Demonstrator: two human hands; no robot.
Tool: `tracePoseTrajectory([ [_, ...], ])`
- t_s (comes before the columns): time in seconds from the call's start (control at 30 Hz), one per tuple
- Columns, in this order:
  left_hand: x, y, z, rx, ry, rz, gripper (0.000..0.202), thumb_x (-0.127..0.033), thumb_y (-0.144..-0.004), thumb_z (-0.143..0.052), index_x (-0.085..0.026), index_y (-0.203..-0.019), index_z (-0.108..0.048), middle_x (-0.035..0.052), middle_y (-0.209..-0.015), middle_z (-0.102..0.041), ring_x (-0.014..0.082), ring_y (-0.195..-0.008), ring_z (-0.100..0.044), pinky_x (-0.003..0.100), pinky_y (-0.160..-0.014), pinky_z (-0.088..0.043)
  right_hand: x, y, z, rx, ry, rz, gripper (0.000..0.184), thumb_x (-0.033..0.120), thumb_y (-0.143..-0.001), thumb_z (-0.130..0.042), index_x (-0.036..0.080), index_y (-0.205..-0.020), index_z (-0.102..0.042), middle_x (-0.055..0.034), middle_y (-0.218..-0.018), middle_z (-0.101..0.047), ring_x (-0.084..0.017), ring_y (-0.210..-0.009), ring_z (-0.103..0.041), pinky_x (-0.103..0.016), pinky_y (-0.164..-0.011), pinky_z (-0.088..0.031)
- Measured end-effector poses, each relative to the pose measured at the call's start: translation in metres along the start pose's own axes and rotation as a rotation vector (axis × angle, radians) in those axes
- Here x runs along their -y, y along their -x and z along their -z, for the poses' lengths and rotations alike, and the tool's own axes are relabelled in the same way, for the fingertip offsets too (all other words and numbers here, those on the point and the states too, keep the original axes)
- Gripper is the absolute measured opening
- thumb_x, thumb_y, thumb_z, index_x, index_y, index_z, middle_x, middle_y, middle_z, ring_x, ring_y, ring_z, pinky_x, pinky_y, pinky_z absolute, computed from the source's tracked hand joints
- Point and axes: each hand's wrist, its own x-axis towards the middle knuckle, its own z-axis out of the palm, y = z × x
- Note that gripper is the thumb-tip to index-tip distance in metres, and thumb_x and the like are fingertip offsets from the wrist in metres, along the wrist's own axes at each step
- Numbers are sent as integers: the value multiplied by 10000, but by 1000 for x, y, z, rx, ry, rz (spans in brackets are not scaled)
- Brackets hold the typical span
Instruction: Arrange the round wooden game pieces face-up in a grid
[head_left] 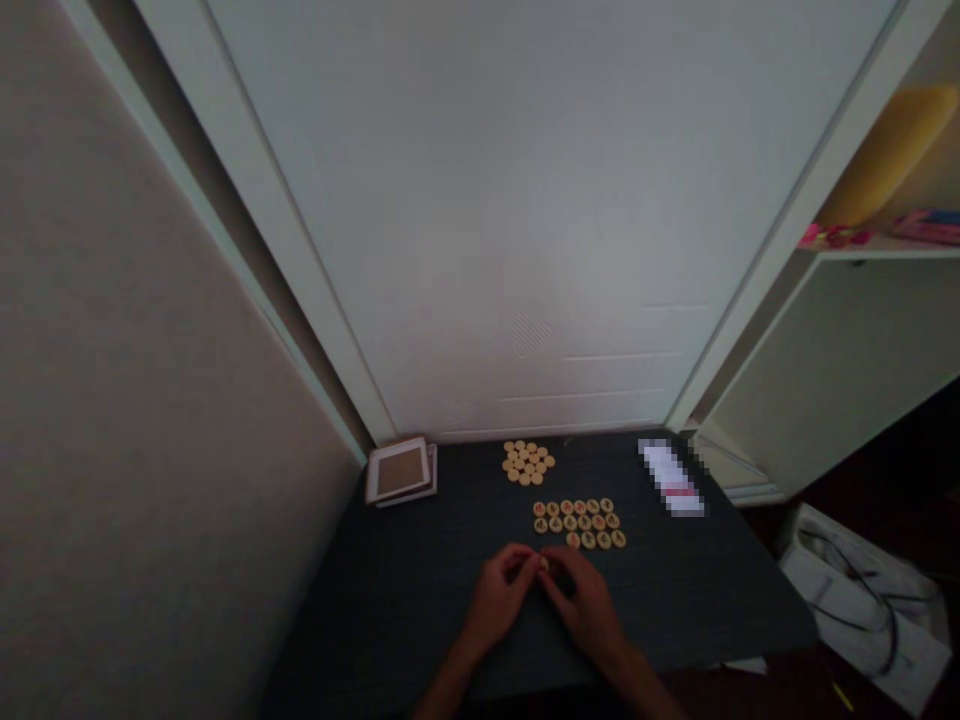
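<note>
My left hand (501, 592) and my right hand (583, 600) meet above the dark table, fingertips together. Pinched between them is a small round wooden Chinese chess piece (544, 564), mostly covered by the fingers. Just beyond the hands lie rows of Chinese chess pieces (584, 523), face up, with red or black characters. The nearest row is shorter and begins right of my right fingertips. Farther back sits a cluster of similar round pieces (529, 468), mostly with plain faces showing.
On the dark table (405, 570), framed boards (403, 470) are stacked at the back left. A pixelated white paper-like item (670, 478) lies at the back right. A white panel (525, 200) rises behind the table. Beyond the right edge, a white box (870, 600) holds cables.
</note>
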Motion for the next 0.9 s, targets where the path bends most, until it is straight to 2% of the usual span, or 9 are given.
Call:
tracePoseTrajectory([
  [0.23,4,-3,-2,-63,43,12,279,-468,-858,-682,-194,-910,-701,52,-854,-788,241,-819,-748,289,-720,-574,1,-1,-5,14,-64,-36,212,237,-942,-592,240,-1146,-652,-58,-989,-711,-194,-851,-686,-302,-796,-579],
  [0.4,3,-3,-2,-26,13,1,236,-429,-878,-676,-200,-935,-689,52,-865,-788,236,-839,-745,287,-752,-563,-5,1,-6,19,-75,-30,282,221,-932,-606,264,-1205,-661,-63,-1039,-705,-204,-927,-695,-311,-833,-596],
  [0.57,10,-6,-1,-23,14,9,218,-390,-839,-737,-199,-888,-645,31,-784,-763,216,-754,-733,273,-697,-551,-14,5,-10,27,-86,-13,364,195,-931,-601,287,-1282,-636,-73,-1111,-681,-210,-1004,-696,-315,-895,-596],
  [0.77,9,-6,1,-17,15,38,222,-412,-885,-688,-195,-863,-644,50,-850,-779,215,-801,-737,282,-731,-553,-11,4,-11,2,-93,-35,301,229,-957,-594,282,-1249,-642,-71,-1085,-699,-208,-968,-711,-307,-858,-611],
  [0.9,3,-4,2,-5,13,41,250,-441,-887,-681,-192,-874,-658,45,-828,-772,218,-803,-733,277,-717,-557,-8,2,-9,7,-99,-45,256,256,-976,-580,273,-1222,-648,-73,-1082,-710,-214,-994,-703,-330,-893,-599],
])
